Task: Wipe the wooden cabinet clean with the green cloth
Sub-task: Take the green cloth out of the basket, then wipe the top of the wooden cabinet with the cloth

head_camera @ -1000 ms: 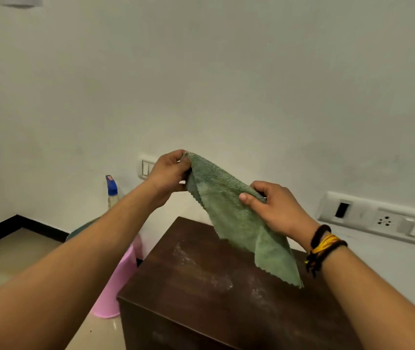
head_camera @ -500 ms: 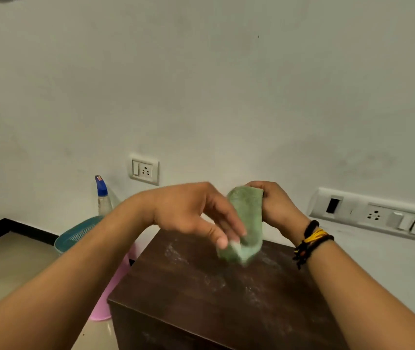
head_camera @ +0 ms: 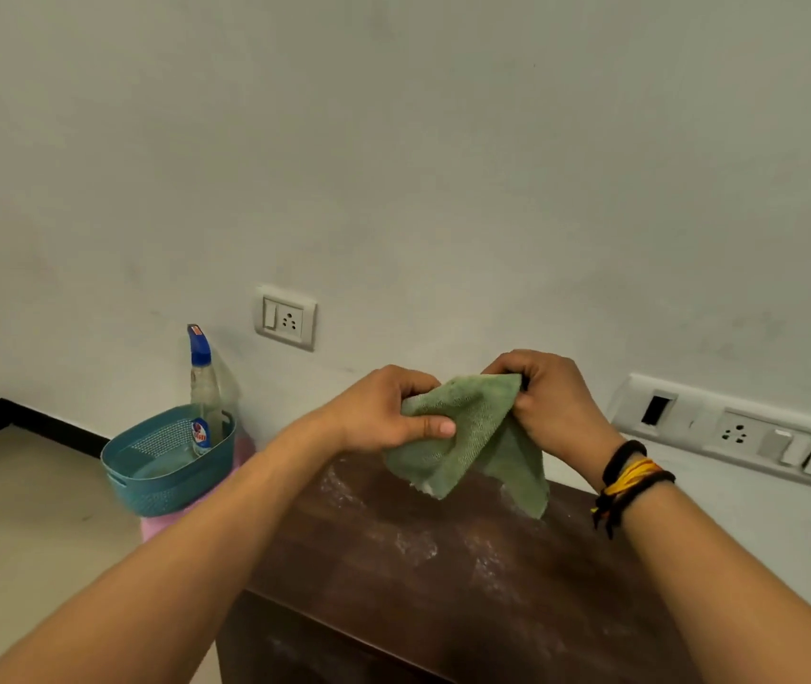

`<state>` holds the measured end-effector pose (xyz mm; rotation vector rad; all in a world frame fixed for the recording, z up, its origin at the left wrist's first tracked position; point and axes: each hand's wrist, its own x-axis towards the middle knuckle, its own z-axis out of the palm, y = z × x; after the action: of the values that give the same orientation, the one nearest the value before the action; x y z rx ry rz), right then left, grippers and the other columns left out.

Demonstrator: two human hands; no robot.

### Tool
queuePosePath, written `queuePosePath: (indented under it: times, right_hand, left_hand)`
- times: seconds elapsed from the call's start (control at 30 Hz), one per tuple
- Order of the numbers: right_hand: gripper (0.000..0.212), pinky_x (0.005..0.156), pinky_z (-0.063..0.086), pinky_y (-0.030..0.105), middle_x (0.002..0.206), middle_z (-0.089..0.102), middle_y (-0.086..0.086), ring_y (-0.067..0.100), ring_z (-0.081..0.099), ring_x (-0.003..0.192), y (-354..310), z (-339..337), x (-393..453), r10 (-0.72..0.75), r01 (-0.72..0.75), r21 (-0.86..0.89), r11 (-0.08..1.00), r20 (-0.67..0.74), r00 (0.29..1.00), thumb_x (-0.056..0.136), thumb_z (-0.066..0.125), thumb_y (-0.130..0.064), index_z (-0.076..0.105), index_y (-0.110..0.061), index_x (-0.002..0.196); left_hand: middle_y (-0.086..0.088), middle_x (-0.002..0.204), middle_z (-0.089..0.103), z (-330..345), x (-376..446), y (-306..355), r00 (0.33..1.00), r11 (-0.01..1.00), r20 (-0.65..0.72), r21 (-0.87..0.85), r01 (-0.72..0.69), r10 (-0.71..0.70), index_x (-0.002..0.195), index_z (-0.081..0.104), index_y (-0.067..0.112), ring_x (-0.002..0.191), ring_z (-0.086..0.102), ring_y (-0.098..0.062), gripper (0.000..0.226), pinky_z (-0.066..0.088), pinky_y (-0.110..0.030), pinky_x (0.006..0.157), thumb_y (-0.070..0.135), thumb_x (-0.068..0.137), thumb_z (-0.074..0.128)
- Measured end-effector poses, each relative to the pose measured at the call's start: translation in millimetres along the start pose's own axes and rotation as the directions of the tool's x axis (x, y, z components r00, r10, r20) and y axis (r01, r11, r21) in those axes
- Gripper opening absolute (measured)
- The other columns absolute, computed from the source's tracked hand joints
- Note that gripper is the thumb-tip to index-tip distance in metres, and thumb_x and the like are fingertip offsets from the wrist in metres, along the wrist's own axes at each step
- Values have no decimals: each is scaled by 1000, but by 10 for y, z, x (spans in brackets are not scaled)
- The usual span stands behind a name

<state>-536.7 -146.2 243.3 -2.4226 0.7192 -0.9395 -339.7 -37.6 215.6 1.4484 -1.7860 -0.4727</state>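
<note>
Pale plaster wall filled most of my view, with the dark wooden cabinet (head_camera: pixel 443 560) at six o'clock, its top streaked with whitish dust. I had the green cloth (head_camera: pixel 467 436) up in the air above the cabinet's far edge, clear of the wood. My left hand (head_camera: pixel 383 417) was closed on its nine o'clock side, thumb pressed across the front; my right hand (head_camera: pixel 551 407) pinched the upper corner at one o'clock. The cloth's long axis ran roughly from eleven to five, its loose tail pointing down toward five. To fold it well, I judged I should gather that tail into a flat pad before pressing it to the dust.
</note>
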Motion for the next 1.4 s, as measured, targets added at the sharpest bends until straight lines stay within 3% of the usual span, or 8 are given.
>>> queuePosePath:
  times: [0.17,0.33,0.57,0.73,0.97,1.1,1.27,1.4]
  right_hand:
    - [22,61,49,30,64,68,5,9,59,60,161,178,-115,82,-88,175,981,37,996,80,66,7,70,-8,66]
    - [21,57,40,31,57,52,12,11,44,59,265,253,-87,87,-84,243,966,-2,996,80,65,10,59,2,62]
    - [28,59,51,25,64,67,1,10,62,58,298,176,-119,56,-67,340,938,42,998,89,57,11,71,-10,76]
    - [19,66,53,29,100,67,5,13,67,80,320,215,-191,153,-218,638,738,157,976,97,58,-8,69,-18,108]
    - [39,100,45,53,109,64,22,36,59,106,374,208,-283,227,-219,884,412,132,965,91,45,-27,69,0,105]
    - [90,101,51,42,127,67,18,28,64,119,380,266,-261,105,-204,821,533,175,979,78,53,-78,64,-3,127]
    - [31,89,58,37,109,76,8,24,73,103,354,300,-203,17,-141,618,774,201,979,84,74,-12,68,-7,115]
    - [24,90,58,35,106,77,1,17,73,101,441,459,-108,26,-160,452,878,289,957,89,74,-16,72,-16,113]
  left_hand:
    - [0,79,64,9,39,148,994,999,106,35,20,-23,93,65,10,70,59,-17,61,48,-33,69,69,85,48]
    - [-3,101,76,38,6,10,998,999,54,-30,33,-31,107,71,13,95,72,-17,28,57,-34,90,34,90,65]
    - [13,86,71,-116,140,104,981,962,-185,273,-11,64,99,72,23,84,65,-6,19,48,-21,74,15,97,55]
    - [11,93,70,-78,217,156,978,908,-180,419,-21,106,102,62,32,87,64,-15,22,54,-41,77,30,97,40]
    - [11,74,65,-153,309,239,990,965,-59,237,-112,130,86,65,30,69,60,-8,19,48,-27,64,44,96,58]
    - [11,64,48,-207,359,246,995,973,19,207,-103,101,74,55,26,58,43,-5,30,38,-26,59,37,102,51]
    - [6,67,57,-410,251,184,996,986,89,167,-23,8,81,63,19,59,49,-5,27,41,-22,58,41,96,61]
    - [-4,72,69,-480,73,-146,937,978,286,121,173,-201,91,66,14,62,60,-12,22,47,-27,59,33,87,76]
